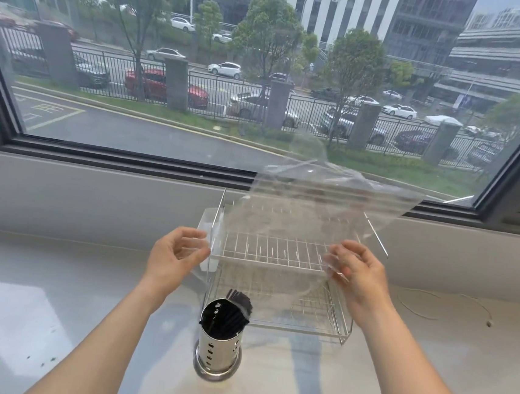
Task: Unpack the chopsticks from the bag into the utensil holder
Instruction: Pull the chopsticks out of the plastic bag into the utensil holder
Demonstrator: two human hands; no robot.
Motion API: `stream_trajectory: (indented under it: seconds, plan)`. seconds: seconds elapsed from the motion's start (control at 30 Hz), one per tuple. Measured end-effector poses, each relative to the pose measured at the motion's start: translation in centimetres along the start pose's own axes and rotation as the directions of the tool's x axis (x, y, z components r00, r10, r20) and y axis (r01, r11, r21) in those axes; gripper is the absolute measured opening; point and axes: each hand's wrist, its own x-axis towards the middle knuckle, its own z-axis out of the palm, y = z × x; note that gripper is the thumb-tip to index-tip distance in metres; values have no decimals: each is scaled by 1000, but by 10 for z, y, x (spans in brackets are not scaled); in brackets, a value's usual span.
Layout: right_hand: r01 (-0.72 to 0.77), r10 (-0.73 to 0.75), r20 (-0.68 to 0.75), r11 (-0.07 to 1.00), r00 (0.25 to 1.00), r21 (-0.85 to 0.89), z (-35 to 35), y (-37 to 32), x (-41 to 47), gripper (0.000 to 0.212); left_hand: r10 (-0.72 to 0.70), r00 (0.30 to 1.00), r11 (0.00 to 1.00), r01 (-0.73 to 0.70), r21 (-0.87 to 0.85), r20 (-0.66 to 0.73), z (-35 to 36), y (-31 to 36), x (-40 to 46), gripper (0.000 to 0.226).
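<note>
Nearest the camera, two bare forearms reach forward over the pale table, and between them stands the utensil holder, a shiny perforated metal cylinder on a flared base, upright and just in front of a wire dish rack. The chopsticks are already inside it: a dark bundle, black and slim, leaning toward the right rim with their ends fanned a little above the lip. None appears to be left in the bag, which is a clear, crinkled plastic sheet held up in front of the rack and window so that the rack's bars show through it. The right hand holds the bag's lower right edge, its fingers curled and pinching the film, probably to keep the limp plastic spread and off the holder. The left hand sits at the bag's lower left corner with fingers loosely curled and the thumb apart; whether it actually grips the plastic I cannot tell, since the film is nearly invisible there. Judging by this, the unpacking looks essentially done, with only the empty bag to set aside.
</note>
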Motion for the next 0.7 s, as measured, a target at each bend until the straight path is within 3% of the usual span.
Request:
stream_trajectory:
  seconds: [0.3, 0.53, 0.7]
  plan:
    - [-136, 206, -275, 958, 939, 253, -105, 41, -28, 21, -46, 998, 996, 43, 73, 43, 31, -11, -11, 28]
    - [-274, 369, -426, 923, 826, 270, -172, 88, -64, 9, -116, 992, 976, 104, 191, 54, 54, -24, -25, 28]
    - [-409, 484, -485, 875, 728, 260, -203, 113, -77, 20, -157, 983, 923, 113, 368, 92, 65, -32, -35, 36]
